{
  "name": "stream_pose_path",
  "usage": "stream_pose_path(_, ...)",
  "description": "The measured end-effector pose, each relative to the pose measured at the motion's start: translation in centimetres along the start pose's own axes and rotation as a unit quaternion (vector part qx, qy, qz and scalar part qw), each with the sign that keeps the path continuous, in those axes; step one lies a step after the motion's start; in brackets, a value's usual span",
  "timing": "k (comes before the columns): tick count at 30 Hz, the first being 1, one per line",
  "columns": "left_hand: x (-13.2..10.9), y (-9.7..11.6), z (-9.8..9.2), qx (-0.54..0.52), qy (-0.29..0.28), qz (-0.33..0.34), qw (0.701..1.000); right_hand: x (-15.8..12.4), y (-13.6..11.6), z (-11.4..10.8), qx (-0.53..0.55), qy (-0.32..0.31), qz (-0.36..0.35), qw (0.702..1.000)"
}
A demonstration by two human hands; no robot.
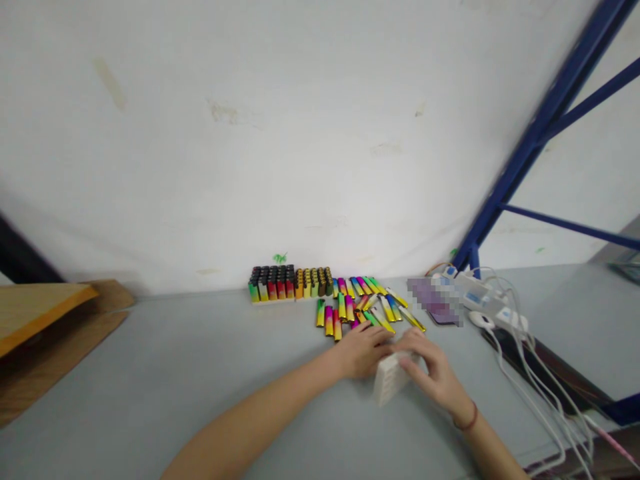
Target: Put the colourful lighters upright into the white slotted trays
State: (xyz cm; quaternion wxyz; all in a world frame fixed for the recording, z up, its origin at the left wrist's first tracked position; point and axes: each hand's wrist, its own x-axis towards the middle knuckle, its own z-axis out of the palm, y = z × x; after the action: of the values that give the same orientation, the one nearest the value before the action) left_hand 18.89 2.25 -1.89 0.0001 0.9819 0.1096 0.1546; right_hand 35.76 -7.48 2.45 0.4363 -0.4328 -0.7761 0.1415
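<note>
And the tray [387, 387] is held up on a tilt, just in front of the loose lighters [321, 312], its slotted side turned leftward! It is pinched between the thumb and fingers of the right hand [433, 370], a red band [467, 418] worn at the wrist. Close beside it, the left hand [364, 351] is laid low by the nearest lighters, fingers slightly spread; whether anything is gripped there cannot be told. Behind, by the wall [300, 133], black-topped lighters [273, 283] are ranked upright, with gold-topped lighters [313, 283] lined up right alongside. Bright loose ones are scattered over the surface [200, 380] to their right. Further right, a purple slab [431, 299], partly pixelated, is followed by a power strip [513, 322] and trailing cables [504, 377]. Far left, cardboard [45, 310] is seen.
</note>
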Motion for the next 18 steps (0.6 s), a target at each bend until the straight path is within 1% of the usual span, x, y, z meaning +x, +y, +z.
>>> stream_pose_path(2, -0.2, 0.6, -0.4, -0.002, 0.005, -0.025, 1.000, -0.5, 0.7, -1.4, -0.018, 0.071, 0.086, 0.994)
stream_pose_path(3, -0.4, 0.9, -0.7, -0.001, 0.007, -0.038, 0.999, -0.7, 1.1, -2.2, -0.040, 0.109, 0.148, 0.982)
stream_pose_path(4, -0.6, 1.2, -0.9, 0.003, 0.012, -0.053, 0.999, -0.9, 1.5, -3.0, -0.065, 0.122, 0.210, 0.968)
stream_pose_path(5, -0.8, 1.4, -1.1, 0.011, 0.020, -0.073, 0.997, -1.1, 2.0, -3.7, -0.091, 0.093, 0.257, 0.958)
stream_pose_path(6, -1.0, 1.5, -1.2, 0.022, 0.030, -0.100, 0.994, -1.2, 2.4, -4.2, -0.116, 0.044, 0.295, 0.947)
stream_pose_path(8, -1.5, 1.6, -1.3, 0.048, 0.053, -0.175, 0.982, -1.3, 3.0, -4.6, -0.168, -0.046, 0.345, 0.922)
stream_pose_path(10, -2.0, 1.4, -1.3, 0.066, 0.060, -0.253, 0.963, -1.2, 3.4, -4.1, -0.203, -0.099, 0.352, 0.908)
stream_pose_path(12, -2.5, 1.2, -1.2, 0.067, 0.042, -0.305, 0.949, -1.0, 3.3, -3.3, -0.210, -0.137, 0.330, 0.910)
stream_pose_path(13, -2.7, 1.1, -1.2, 0.062, 0.028, -0.315, 0.947, -0.8, 3.2, -2.8, -0.204, -0.159, 0.311, 0.915)
stream_pose_path(15, -3.2, 1.1, -1.5, 0.054, 0.004, -0.311, 0.949, -0.4, 2.8, -2.0, -0.181, -0.202, 0.262, 0.926)
stream_pose_path(18, -3.5, 1.3, -2.1, 0.053, 0.003, -0.299, 0.953, 0.5, 2.7, -1.4, -0.150, -0.249, 0.188, 0.938)
